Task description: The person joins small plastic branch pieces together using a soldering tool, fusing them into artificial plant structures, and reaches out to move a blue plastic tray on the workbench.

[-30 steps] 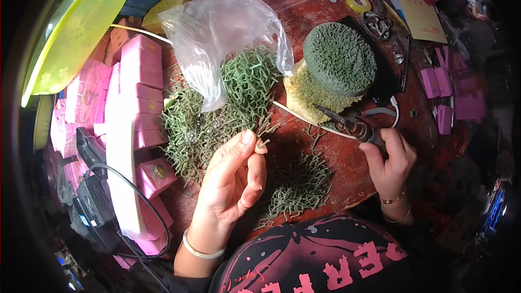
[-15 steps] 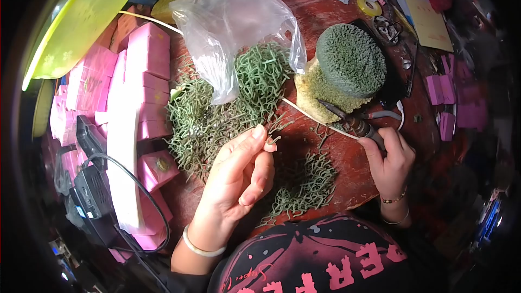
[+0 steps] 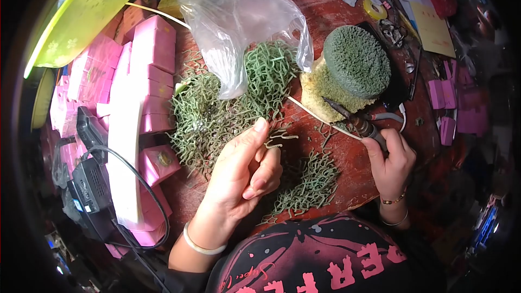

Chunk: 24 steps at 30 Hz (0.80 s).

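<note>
My left hand [image 3: 236,171] is raised over the table with thumb and fingers pinched together. A thin, wavy green strand [image 3: 282,140] sticks out from its fingertips. Behind it lies a large heap of similar green strands [image 3: 209,125], and a smaller pile [image 3: 309,187] is to its right. My right hand [image 3: 394,163] rests on the table, closed round the handle of a soldering iron [image 3: 355,122]. The iron's dark tip points up and left, over a yellowish sponge-like block [image 3: 315,95]. On that block leans a round, rough-textured green pad [image 3: 358,59].
A clear plastic bag [image 3: 244,11] partly covers the heap. Pink blocks [image 3: 154,43] are stacked on the left, near a black device with a cable [image 3: 95,190]. A thin white stick [image 3: 320,116] lies before the sponge block. Yellow tape [image 3: 374,9] sits at the back right.
The whole view has shifted slightly. The strand in my left fingers now points more to the right, and the fingers have curled a little. My right hand keeps its hold on the iron.
</note>
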### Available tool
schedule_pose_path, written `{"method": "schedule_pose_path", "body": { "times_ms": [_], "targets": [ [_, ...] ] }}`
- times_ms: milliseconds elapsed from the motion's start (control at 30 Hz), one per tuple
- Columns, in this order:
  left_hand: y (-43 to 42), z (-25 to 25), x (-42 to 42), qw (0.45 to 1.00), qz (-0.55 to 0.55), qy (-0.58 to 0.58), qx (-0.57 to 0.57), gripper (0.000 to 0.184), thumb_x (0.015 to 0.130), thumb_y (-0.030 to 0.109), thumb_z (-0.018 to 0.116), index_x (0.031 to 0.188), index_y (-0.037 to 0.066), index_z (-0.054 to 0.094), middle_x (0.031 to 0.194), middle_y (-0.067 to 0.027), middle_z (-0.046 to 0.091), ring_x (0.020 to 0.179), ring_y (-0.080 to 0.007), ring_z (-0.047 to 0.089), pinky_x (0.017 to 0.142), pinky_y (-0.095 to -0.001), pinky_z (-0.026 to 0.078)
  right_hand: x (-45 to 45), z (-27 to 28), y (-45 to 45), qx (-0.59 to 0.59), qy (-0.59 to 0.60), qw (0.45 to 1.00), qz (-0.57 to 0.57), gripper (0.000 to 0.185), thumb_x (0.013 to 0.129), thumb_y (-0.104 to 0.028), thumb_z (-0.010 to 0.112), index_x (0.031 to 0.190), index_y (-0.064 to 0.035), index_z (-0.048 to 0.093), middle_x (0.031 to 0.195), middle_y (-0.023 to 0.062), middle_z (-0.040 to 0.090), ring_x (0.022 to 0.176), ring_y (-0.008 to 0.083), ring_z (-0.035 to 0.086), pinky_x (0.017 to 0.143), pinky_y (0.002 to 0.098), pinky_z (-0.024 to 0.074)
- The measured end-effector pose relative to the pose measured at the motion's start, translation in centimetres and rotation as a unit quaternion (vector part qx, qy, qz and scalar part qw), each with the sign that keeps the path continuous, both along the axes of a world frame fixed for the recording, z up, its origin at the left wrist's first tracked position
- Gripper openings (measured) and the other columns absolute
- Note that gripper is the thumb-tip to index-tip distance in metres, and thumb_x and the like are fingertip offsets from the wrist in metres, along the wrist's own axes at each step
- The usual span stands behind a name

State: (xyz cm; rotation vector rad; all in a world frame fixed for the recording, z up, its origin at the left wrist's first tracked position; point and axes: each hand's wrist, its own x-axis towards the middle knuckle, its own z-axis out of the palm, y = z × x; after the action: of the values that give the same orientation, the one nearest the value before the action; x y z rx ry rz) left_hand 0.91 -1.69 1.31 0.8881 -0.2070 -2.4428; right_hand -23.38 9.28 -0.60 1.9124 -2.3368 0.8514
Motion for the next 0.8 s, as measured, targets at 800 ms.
{"method": "schedule_pose_path", "body": {
  "times_ms": [800],
  "targets": [
    [0.6,-0.9,-0.1,0.998,-0.043,0.015,0.036,0.031,0.105,0.03,0.045,0.087,0.007,0.057,0.052,0.0,0.044,0.035,-0.0053,0.027,0.035,-0.0206,0.022,1.4,0.3,0.1,-0.076,-0.022,0.989,0.128,0.049,0.084,-0.048,0.071,0.081,-0.0019,0.058,0.062,0.0074,0.051,0.05,0.0263,0.054,0.045,0.0358,0.0425]
  ]
}}
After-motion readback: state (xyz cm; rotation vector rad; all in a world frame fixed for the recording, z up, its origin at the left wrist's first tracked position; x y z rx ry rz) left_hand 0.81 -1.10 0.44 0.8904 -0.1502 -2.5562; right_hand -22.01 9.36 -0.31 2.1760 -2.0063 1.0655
